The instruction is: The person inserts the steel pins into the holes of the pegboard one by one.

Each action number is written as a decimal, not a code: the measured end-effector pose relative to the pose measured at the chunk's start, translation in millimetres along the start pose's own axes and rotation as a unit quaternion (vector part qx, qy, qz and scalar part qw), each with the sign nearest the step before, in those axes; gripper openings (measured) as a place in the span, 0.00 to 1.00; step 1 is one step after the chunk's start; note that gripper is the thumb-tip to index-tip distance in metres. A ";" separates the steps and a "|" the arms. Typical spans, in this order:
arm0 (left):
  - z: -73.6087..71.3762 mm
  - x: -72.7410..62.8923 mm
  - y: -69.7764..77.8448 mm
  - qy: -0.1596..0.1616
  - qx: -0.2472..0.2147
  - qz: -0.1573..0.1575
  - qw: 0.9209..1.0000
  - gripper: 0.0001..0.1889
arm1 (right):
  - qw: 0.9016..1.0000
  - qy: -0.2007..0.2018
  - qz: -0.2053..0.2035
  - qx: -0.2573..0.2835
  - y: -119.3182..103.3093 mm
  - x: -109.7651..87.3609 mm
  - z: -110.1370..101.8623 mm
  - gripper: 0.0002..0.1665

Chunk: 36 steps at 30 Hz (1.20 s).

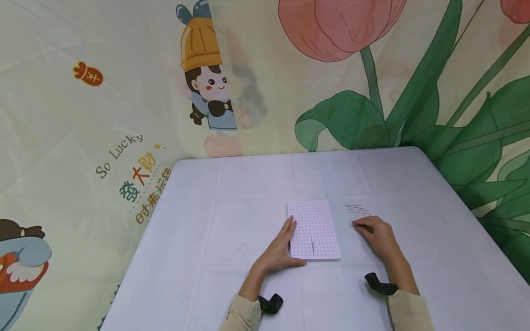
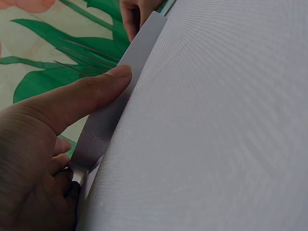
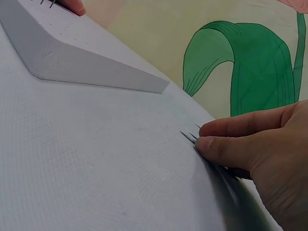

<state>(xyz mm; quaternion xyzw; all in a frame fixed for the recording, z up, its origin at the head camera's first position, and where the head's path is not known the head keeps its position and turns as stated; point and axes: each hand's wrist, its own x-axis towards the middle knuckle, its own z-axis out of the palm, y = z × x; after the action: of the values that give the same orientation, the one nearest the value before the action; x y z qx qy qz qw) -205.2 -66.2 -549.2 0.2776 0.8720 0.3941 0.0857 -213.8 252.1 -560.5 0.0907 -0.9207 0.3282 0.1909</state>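
Observation:
A white board [image 1: 312, 220] dotted with a grid of small holes lies on the table. Several thin metal needles [image 2: 91, 60] stand up from it near its front edge. My left hand [image 1: 275, 253] holds the board's near left corner, thumb [image 2: 108, 86] along the front side and fingers at the left side. To the right of the board, my right hand [image 1: 378, 234] pinches a thin metal needle [image 3: 186, 136] between thumb and fingertips, low over the table. Other needle points show beside those fingertips in the right wrist view. Several loose needles [image 1: 357, 209] lie just beyond this hand.
A pale cloth covers the table [image 1: 198, 276], and its far edge meets a wall hanging [image 1: 265, 92] printed with flowers and a cartoon figure. Black wrist cameras sit on the left wrist [image 1: 271, 304] and the right wrist [image 1: 381, 285].

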 end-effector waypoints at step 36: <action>1.2 1.0 -0.9 0.000 0.001 -0.003 1.000 0.61 | 1.000 -0.007 -0.010 -0.005 3.4 3.2 4.5 0.04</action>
<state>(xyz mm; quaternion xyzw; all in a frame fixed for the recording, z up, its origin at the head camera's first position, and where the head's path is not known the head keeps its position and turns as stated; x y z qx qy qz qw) -206.0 -65.3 -550.6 0.2752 0.8733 0.3927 0.0864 -219.1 251.7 -564.3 0.1016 -0.9226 0.3212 0.1879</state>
